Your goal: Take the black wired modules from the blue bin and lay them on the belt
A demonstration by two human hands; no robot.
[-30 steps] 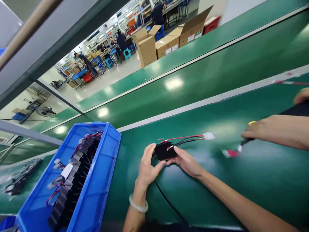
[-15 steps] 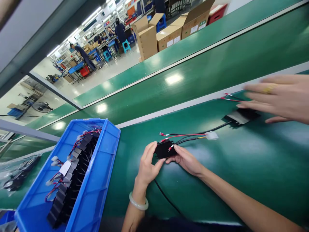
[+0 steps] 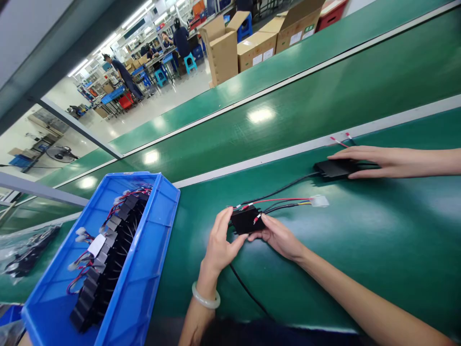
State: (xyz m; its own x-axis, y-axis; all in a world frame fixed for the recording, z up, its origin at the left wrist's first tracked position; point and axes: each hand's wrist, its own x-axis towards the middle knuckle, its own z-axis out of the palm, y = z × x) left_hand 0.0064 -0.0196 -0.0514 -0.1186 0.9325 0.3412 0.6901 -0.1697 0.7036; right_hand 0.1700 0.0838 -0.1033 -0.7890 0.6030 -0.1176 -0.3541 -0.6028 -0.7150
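Observation:
A black box-shaped module with wire leads (image 3: 245, 221) is held low over the green work surface. My left hand (image 3: 220, 239), wearing a pale bangle on its wrist, grips the module's left side between thumb and fingers. At its right edge, my right hand (image 3: 279, 235) pinches the module near a red-tipped lead. Red, black and yellow wires run right from the module to a white connector (image 3: 320, 201) on the surface. A black cable (image 3: 248, 289) trails from beneath the module toward the front edge.
At left stands a blue bin (image 3: 153, 240) with a row of black modules in it. A co-worker's hand (image 3: 374, 161) rests on a second black module (image 3: 334, 168) at right. Behind runs a pale rail (image 3: 288, 154). A plastic bag of dark parts (image 3: 30, 252) lies far left.
The co-worker's hand has come down onto the second module, which now lies turned and slightly further left and back. My hands keep their hold on the first module, almost unmoved.

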